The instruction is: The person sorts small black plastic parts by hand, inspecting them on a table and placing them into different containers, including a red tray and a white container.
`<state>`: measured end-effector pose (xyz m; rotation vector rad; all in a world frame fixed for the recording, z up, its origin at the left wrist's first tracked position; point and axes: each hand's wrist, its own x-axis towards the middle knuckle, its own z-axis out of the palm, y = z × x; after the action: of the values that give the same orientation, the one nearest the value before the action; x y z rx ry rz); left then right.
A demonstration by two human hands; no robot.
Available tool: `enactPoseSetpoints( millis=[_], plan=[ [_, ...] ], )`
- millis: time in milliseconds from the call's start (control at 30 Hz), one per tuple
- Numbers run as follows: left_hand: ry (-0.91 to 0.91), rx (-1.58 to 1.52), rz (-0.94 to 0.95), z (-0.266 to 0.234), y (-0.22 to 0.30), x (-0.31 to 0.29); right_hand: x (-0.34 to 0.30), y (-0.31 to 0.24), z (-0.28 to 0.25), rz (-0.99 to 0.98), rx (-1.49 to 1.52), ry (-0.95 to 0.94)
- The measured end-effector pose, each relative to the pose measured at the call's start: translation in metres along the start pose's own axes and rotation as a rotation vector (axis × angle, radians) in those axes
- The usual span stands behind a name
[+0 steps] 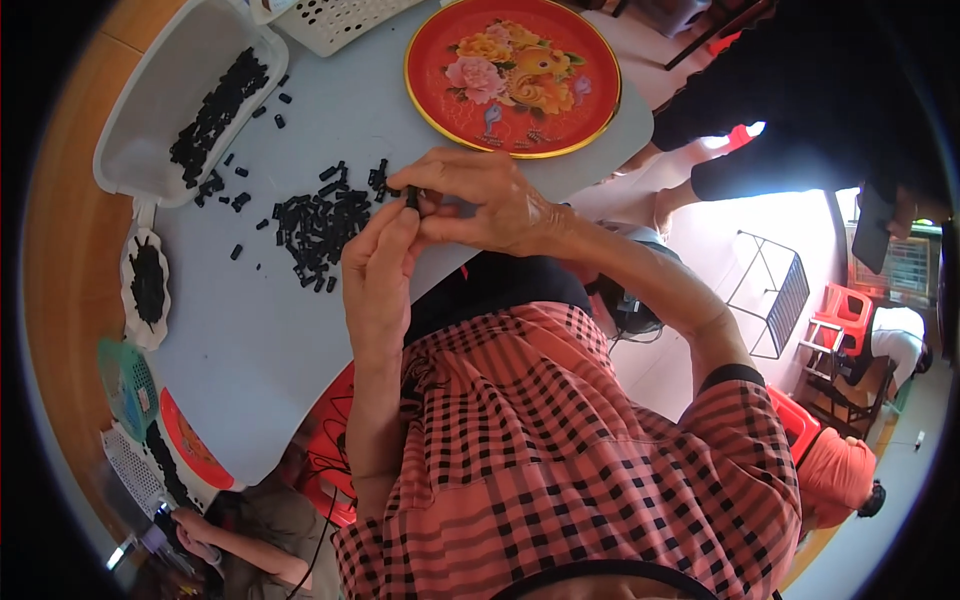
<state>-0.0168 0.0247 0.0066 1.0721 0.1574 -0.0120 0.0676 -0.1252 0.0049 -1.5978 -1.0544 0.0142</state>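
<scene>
My left hand [380, 275] and my right hand [500, 205] meet above the table edge, fingertips pinched together. Between them is a small black cylindrical part [412, 200], mostly covered by the fingers, so its exact kind cannot be made out. Both hands grip it, the left from below and the right from above. Just left of my hands lies a heap of short black cylindrical pieces [325, 230] on the pale grey table [240, 330]. Several loose pieces are scattered between that heap and a grey-white plastic tub [125, 150], which holds more black pieces [220, 115].
A round red tray [440, 100] with a flower pattern sits at the table's far side, beside a white perforated basket [335, 25]. Along the left edge stand a scalloped white dish [145, 290] and a green mesh basket [127, 385]. Other people are nearby, one at the lower left [250, 560].
</scene>
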Motion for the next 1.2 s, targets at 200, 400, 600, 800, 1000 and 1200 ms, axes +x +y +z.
enactPoseSetpoints(
  millis=[200,400,600,800,1000,1200],
  plan=[
    [0.021,-0.045,-0.034,0.003,-0.001,0.006,-0.001,0.006,-0.001,-0.158,-0.181,0.064],
    [0.045,-0.045,-0.06,0.012,0.007,0.006,0.0,0.005,-0.002,-0.342,-0.424,0.11],
    [0.062,-0.046,-0.058,0.02,0.004,0.009,-0.005,0.002,0.003,-0.338,-0.588,0.153],
    [0.107,-0.019,-0.085,0.017,0.005,0.01,-0.004,0.005,0.007,-0.316,-0.639,0.111],
    [0.053,-0.09,-0.069,0.001,-0.005,0.01,0.001,0.009,0.005,-0.25,-0.553,0.025],
    [0.057,-0.16,0.045,-0.007,0.003,0.002,0.086,-0.003,-0.04,-0.274,-0.521,0.204]
  ],
)
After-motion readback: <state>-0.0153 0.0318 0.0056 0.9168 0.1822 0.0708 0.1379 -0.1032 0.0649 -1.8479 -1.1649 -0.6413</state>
